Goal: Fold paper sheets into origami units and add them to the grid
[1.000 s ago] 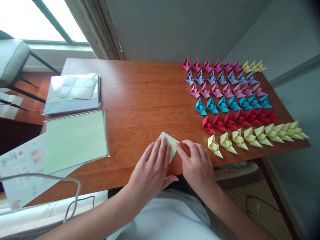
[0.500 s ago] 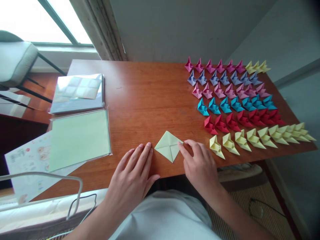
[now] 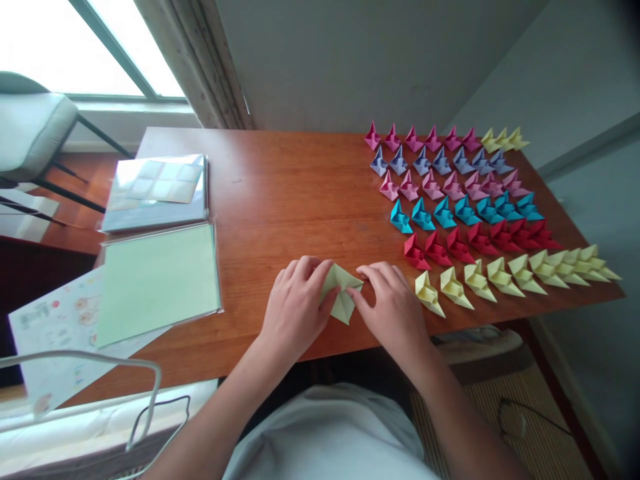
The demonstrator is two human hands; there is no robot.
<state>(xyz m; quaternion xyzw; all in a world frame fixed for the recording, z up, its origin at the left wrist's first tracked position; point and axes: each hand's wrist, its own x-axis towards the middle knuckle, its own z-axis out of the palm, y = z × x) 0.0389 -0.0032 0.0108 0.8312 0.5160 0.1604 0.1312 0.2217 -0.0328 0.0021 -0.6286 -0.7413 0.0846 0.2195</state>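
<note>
A pale yellow-green folded origami paper [image 3: 343, 308] sits between my two hands near the table's front edge. My left hand [image 3: 299, 297] grips its left side with thumb and fingers, covering that corner. With thumb and forefinger, my right hand [image 3: 393, 303] pinches the right corner. Creases run across the paper's middle, and its surface bends a little. To the right of my right hand begins a row of pale yellow folded paper boats [image 3: 453, 288].
Rows of red [image 3: 459, 245], blue [image 3: 443, 212], pink [image 3: 431, 185], lilac [image 3: 421, 161] and magenta paper boats [image 3: 413, 139] cover the table's right side. At left lie a green paper pack [image 3: 160, 283], a grey-blue pack [image 3: 155, 217] and a printed sheet [image 3: 55, 333]. A white chair [image 3: 37, 120] stands beyond.
My left hand has moved right from the tabletop onto the paper and closed on its left side. My right hand now pinches the right corner, and the paper has bent.
</note>
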